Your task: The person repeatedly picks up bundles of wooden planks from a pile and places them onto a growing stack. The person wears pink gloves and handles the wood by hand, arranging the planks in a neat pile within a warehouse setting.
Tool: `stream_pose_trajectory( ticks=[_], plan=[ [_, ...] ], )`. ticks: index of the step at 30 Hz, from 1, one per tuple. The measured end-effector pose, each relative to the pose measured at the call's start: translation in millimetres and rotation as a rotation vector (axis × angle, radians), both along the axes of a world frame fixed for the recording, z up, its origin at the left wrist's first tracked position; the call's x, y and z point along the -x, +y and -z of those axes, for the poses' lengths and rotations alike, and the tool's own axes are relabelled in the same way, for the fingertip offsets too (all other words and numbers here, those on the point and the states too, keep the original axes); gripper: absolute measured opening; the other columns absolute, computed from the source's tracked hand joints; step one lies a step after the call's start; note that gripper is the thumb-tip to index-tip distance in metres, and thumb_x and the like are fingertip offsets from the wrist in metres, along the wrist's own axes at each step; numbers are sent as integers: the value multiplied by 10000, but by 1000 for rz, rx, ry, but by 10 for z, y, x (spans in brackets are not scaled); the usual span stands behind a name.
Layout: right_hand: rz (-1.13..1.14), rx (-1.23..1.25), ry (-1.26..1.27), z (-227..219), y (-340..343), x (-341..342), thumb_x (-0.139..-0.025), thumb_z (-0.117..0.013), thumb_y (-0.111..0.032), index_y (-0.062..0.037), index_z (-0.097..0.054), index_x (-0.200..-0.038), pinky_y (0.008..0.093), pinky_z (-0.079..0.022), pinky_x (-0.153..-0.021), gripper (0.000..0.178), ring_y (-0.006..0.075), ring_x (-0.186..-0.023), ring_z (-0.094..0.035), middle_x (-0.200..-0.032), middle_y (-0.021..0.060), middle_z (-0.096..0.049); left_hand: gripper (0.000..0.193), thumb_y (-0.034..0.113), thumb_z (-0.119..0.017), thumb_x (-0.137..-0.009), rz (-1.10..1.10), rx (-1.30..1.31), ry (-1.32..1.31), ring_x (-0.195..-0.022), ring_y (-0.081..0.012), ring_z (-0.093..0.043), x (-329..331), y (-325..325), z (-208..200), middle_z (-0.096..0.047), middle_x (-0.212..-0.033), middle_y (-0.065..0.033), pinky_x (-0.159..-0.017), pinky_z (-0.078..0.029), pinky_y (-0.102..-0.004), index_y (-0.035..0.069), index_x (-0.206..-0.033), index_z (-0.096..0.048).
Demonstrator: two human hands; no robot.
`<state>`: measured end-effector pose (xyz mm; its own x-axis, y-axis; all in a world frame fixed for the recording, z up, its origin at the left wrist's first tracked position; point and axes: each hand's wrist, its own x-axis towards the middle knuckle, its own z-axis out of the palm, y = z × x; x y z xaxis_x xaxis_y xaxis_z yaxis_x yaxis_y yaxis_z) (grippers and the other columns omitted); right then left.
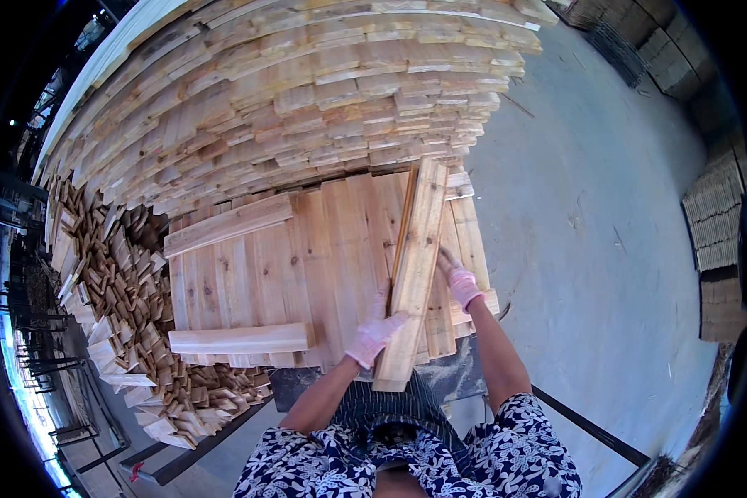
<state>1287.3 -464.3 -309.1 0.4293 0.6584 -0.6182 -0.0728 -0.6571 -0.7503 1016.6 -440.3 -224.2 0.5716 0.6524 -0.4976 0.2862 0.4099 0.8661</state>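
My left hand [373, 332], in a pink glove, grips the near end of a bundle of thin wooden slats [413, 266] held on edge. My right hand [459, 282], also gloved in pink, presses against the right side of the same bundle. The bundle stands lengthwise over a flat layer of pale planks [307, 266] laid side by side in front of me. Two shorter boards lie crosswise on that layer, one at its far left [228, 224] and one at its near left [239, 339].
A tall stack of cut boards [307, 91] rises behind the flat layer. A heap of small wood offcuts [133, 307] fills the left side. Grey concrete floor [589, 216] spreads to the right, with dark stacked bundles [714, 224] at its far edge.
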Motion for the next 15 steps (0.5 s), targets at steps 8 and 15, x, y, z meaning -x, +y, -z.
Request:
stream_pose_trajectory(
  ticks=[8, 15],
  plan=[
    [-281, 322, -526, -947, 243, -404, -815, -762, -544, -274, -168, -1619, 503, -492, -1027, 1036, 404, -1319, -521, -1507, 206, -400, 879, 495, -672, -916, 500, -374, 352, -1368, -440, -467, -1294, -286, 77, -458, -1491, -290, -1128, -390, -493, 95, -1590, -273],
    [-316, 362, -743, -816, 338, -159, -827, -751, -498, -259, -226, -1576, 529, -498, -998, 945, 460, -1258, -541, -1425, 276, -423, 746, 440, -674, -894, 517, -699, 619, -1336, -432, -456, -116, -127, 314, -448, -1488, -203, -1130, -379, -515, 117, -1511, -407]
  ],
)
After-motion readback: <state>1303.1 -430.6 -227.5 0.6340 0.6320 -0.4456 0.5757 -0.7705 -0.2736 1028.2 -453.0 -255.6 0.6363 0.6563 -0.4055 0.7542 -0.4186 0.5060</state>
